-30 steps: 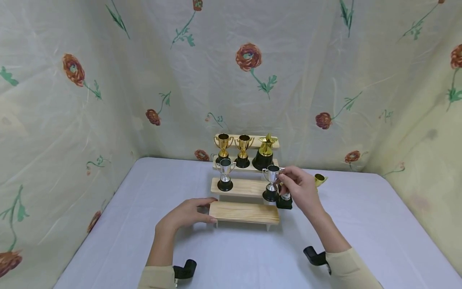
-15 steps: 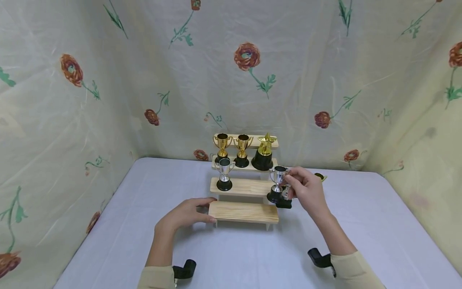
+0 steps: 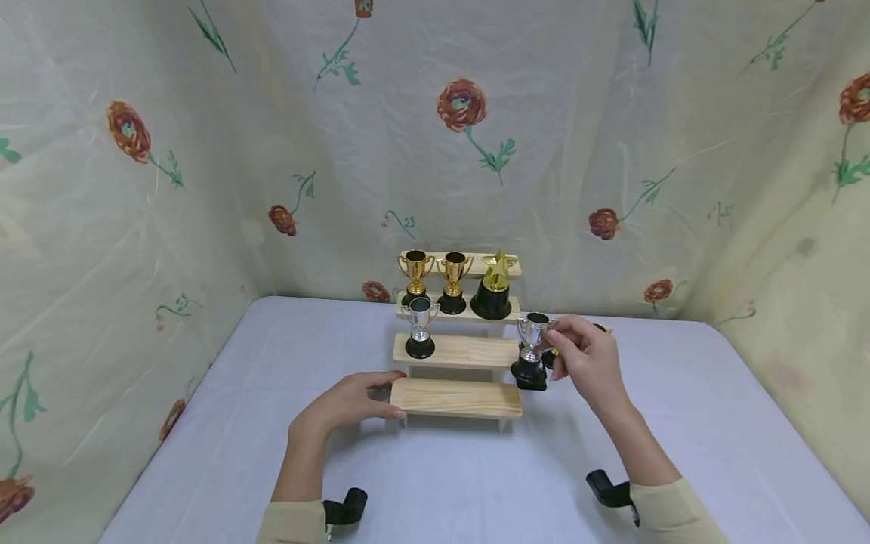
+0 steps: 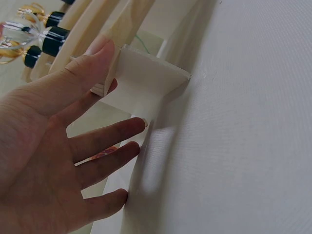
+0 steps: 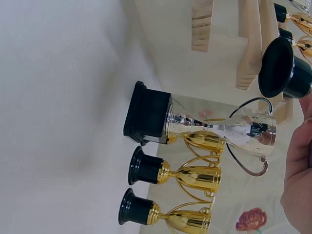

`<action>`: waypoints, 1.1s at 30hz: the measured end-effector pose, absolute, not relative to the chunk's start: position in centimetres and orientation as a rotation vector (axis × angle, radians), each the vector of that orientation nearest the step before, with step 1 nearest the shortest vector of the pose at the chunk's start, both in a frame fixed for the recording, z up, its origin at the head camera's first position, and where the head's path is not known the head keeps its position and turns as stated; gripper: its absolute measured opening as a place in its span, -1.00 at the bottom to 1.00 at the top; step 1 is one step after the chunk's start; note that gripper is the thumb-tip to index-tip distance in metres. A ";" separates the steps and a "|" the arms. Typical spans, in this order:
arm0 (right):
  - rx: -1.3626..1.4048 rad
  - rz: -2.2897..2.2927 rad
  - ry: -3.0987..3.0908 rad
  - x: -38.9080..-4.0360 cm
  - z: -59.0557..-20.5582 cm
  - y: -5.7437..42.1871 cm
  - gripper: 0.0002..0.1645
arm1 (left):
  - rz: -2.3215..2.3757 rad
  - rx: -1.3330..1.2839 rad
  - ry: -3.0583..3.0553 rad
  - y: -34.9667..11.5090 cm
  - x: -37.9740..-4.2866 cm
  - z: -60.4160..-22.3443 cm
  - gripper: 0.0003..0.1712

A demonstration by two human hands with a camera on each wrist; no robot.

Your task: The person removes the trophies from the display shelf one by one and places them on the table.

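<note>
My right hand [image 3: 590, 361] pinches a small silver trophy cup [image 3: 532, 332] by its right side. Its round black base [image 5: 280, 68] is off the table in the right wrist view, just past the right end of the tiered wooden stand [image 3: 455, 397]. My left hand [image 3: 345, 402] grips the left end of the stand's lowest step between thumb [image 4: 100, 53] and index finger; the other fingers are spread. Another silver trophy cup [image 3: 420, 332] stands on the second step. On the step above are two gold trophy cups [image 3: 454, 276] and a gold star trophy [image 3: 495, 287].
Right of the stand, a larger silver trophy [image 5: 239, 131] with a square black base stands on the table, mostly hidden in the head view. Several gold trophy cups [image 5: 200, 178] stand beside it. A flowered curtain [image 3: 367, 151] hangs behind the white-covered table [image 3: 435, 483].
My right hand has carried the silver trophy cup rightward, from the second step's right end to beyond the stand. My left hand stays on the lowest step.
</note>
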State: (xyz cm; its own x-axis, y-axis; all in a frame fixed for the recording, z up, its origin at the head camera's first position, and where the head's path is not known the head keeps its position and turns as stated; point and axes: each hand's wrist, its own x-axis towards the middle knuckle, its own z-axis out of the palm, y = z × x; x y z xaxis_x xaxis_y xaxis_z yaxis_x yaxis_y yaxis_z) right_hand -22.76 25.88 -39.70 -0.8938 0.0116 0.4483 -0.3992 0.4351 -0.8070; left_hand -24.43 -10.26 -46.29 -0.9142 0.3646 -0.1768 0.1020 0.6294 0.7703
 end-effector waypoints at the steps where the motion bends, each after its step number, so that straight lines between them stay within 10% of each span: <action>1: 0.325 1.450 -2.304 -23.0 -40.1 26.1 -0.92 | 1.173 0.380 2.537 -10.3 -24.4 -46.3 -0.22; 33: 0.217 1.396 -2.266 -21.3 -39.7 26.7 -0.86 | 1.173 0.367 2.535 -10.2 -24.6 -46.6 -0.22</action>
State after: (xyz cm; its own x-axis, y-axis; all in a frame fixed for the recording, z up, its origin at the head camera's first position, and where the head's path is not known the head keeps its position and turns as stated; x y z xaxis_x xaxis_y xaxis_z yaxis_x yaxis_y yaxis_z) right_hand -21.26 26.70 -39.71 -0.8786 0.1069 0.4655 -0.3678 0.4705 -0.8021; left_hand -24.64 -10.23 -46.65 -0.9147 0.3610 -0.1815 0.0954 0.6294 0.7712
